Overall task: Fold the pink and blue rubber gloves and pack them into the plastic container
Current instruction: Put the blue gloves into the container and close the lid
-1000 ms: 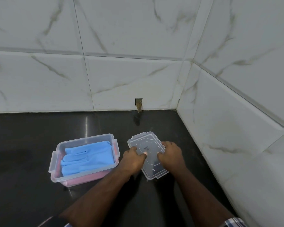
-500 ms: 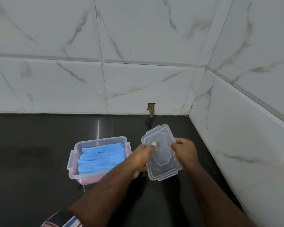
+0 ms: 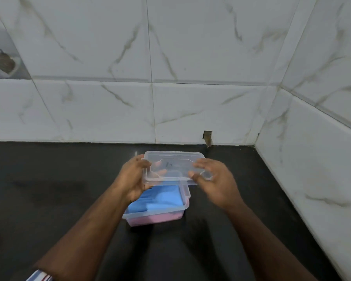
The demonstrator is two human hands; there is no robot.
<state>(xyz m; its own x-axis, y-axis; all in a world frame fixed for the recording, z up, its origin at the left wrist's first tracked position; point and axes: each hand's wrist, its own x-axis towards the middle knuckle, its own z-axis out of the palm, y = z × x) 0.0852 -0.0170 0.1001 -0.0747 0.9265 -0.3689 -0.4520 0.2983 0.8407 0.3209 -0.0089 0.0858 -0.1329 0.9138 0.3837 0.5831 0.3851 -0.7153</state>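
- Left hand (image 3: 133, 179) grips clear lid (image 3: 173, 166); right hand (image 3: 215, 182) touches its right end.
- Lid held above plastic container (image 3: 185, 201) on black worktop (image 3: 49, 199).
- Blue gloves (image 3: 160, 199) lie over pink gloves (image 3: 156, 218).

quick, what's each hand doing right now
Left hand: closed on the left end of the lid, above the container.
Right hand: at the lid's right end, fingers spread and blurred; grip cannot be told.
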